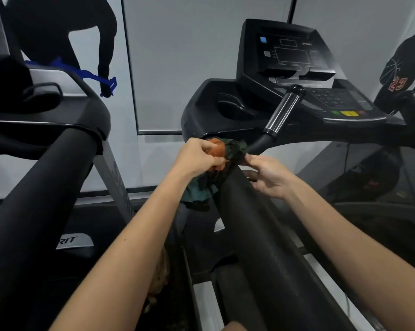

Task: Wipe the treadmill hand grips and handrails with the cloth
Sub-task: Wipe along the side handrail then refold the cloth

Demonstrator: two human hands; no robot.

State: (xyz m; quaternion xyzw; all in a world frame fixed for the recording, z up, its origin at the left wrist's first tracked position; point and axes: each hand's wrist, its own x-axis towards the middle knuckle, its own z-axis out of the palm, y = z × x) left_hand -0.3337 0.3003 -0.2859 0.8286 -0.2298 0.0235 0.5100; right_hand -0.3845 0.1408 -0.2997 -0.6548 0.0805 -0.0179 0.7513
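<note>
A crumpled cloth (228,151), orange, dark green and teal, lies bunched over the top end of the treadmill's black padded left handrail (254,237). My left hand (198,156) grips the orange part of the cloth from the left. My right hand (267,174) pinches the cloth's dark green edge on the right side of the rail. A loose teal end hangs down under my left wrist. Just beyond, a hand grip (282,111) with a chrome sensor band rises toward the console (294,65).
A second treadmill stands at the left, its black handrail (41,187) running parallel and close by. A grey wall with dark figure silhouettes is behind. The far right handrail (414,115) is partly in view at the right edge.
</note>
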